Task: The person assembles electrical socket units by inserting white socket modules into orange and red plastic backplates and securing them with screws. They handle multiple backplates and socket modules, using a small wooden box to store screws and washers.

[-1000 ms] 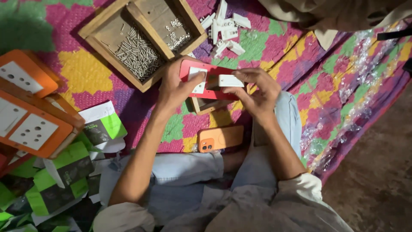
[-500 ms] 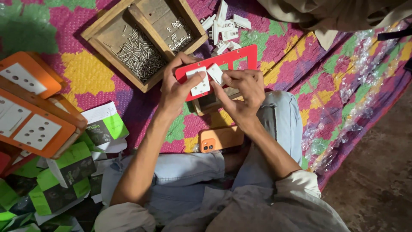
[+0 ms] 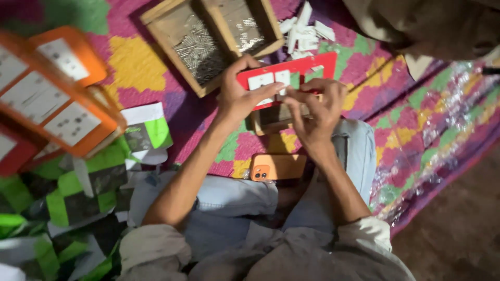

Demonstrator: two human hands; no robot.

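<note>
Over the lap, above the near middle of the patterned mat (image 3: 416, 135): red plate (image 3: 291, 73) with white switch pieces, held up flat toward the face. Left hand (image 3: 240, 96) clamped on the plate's left end, thumb across the front, fingers behind; likely steadying it as a work base. Right hand (image 3: 317, 112) at the plate's lower middle, fingertips pressed together on a small white piece; cannot tell whether pinching or pushing it in. Both forearms braced close to the knees, probably for fine control.

Directly under the plate: small wooden box (image 3: 273, 117), resting on the mat just ahead of the knee, placed to catch or supply parts. Near the mat's far edge: wooden tray (image 3: 208, 36) with two compartments, left one full of small metal screws, right one holding finer shiny bits; within easy reach of the left hand. Just right of the tray: loose heap of white plastic pieces (image 3: 307, 34), touching the plate's upper edge in this view.

Between the legs, on the mat: orange phone (image 3: 276, 166), camera side up, out of the working zone. At the mat's left edge: stack of orange switch boards (image 3: 57, 99), tilted, blurred. Below them: pile of green and white cardboard packets (image 3: 73, 187), some flattened, spilling toward the left thigh. At the far right corner: brown cloth (image 3: 432, 31), possibly another person's clothing; cannot tell.
</note>
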